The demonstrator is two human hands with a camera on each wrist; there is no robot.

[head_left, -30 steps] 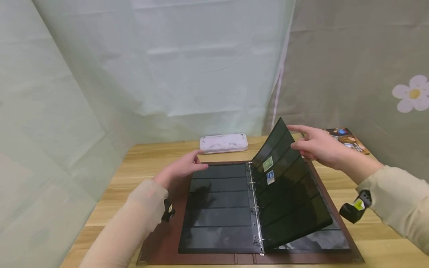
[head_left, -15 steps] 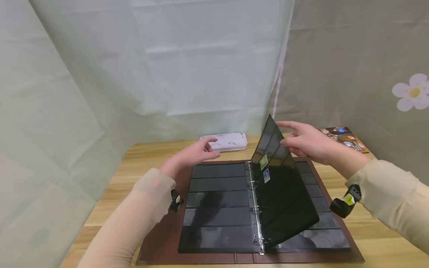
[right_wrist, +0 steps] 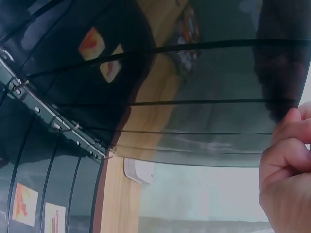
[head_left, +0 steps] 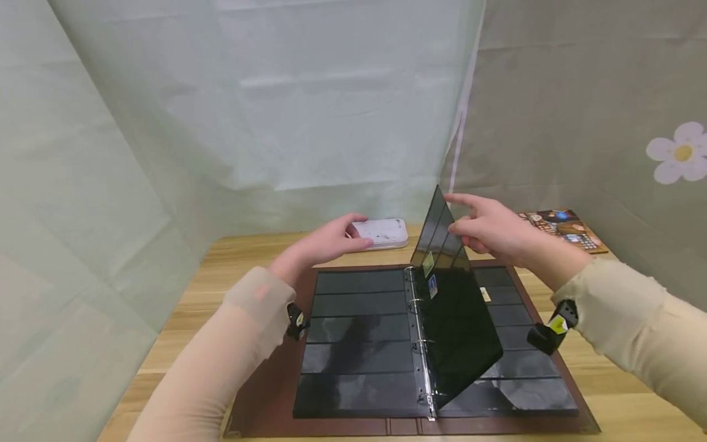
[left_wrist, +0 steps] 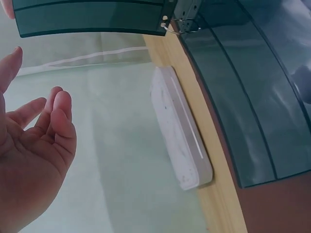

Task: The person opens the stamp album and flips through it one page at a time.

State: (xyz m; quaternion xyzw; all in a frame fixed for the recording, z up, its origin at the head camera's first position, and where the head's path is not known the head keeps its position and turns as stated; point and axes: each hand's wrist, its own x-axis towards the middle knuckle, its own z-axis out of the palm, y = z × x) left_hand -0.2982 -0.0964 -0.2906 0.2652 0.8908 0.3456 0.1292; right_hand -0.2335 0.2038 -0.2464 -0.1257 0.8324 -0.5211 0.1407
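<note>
A stamp album with black strip-pocket pages and metal rings lies open on the table. One page stands raised from the rings, its outer edge pinched by my right hand. Two small stamps, a green one and a blue one, sit on that raised page near the rings. Another stamp shows on the right-hand page beneath. My left hand hovers with relaxed fingers above the album's top edge, holding nothing; the left wrist view shows its palm.
Behind the album lies a pale, flat case with dark specks. A booklet with a colourful picture cover is at the back right. Fabric hangings close off the back and sides of the wooden table.
My right hand has drawn the page leftward and more upright, exposing a stamp on the page beneath. My left hand has moved rightward and slightly up.
</note>
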